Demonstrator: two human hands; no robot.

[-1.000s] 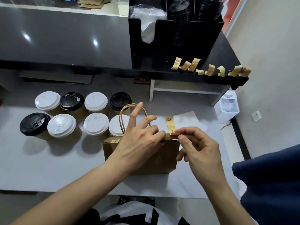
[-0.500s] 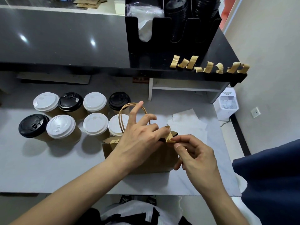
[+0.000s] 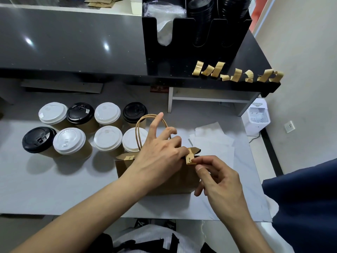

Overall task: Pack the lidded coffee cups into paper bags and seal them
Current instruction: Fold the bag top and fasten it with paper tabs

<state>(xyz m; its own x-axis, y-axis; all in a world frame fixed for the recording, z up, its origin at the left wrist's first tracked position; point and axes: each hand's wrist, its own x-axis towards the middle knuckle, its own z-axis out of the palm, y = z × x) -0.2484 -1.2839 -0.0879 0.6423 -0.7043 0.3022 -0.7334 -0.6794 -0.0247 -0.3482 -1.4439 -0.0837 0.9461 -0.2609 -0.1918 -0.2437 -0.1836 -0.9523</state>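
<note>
A brown paper bag (image 3: 164, 178) with twisted handles stands on the grey counter (image 3: 54, 179) in front of me. My left hand (image 3: 160, 152) pinches its top edge together. A tan sticker strip (image 3: 190, 157) is folded over that top edge near the right end, and my right hand (image 3: 217, 176) pinches its lower end between thumb and forefinger. Another sticker (image 3: 127, 157) sits on the bag's top at the left. Several lidded kraft coffee cups (image 3: 107, 137) with white and black lids stand in two rows to the left of the bag.
Several tan sticker strips (image 3: 235, 74) hang from the edge of the black shelf (image 3: 255, 57). On the shelf stands a black organizer (image 3: 191, 42) holding lids. White papers (image 3: 213, 139) lie right of the bag. A dark blue cloth (image 3: 302, 203) is at the right.
The sticker, upright above the bag a second ago, has been bent down over the bag's top edge. My right hand moved down with its end. My left hand kept holding the top.
</note>
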